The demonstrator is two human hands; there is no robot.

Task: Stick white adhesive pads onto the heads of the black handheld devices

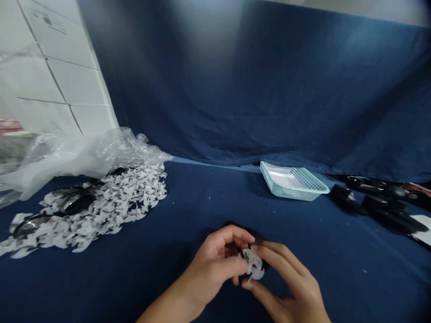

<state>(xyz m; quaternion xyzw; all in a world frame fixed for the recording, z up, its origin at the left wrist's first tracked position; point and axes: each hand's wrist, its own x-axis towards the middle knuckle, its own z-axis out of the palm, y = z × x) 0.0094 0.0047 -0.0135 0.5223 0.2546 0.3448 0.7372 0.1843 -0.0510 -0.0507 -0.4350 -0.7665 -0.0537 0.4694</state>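
left hand [212, 267] pinches white piece [253, 264] | right hand [286, 280] pinches too | seems light, bendy (hold edges)

Cut pieces [101, 206] L of hands [212, 264], basket [299, 188] behind

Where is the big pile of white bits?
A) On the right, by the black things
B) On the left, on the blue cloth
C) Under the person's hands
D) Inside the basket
B. The pile of white bits lies on the blue cloth, to the left of the left hand and right hand, which pinch a small white piece.
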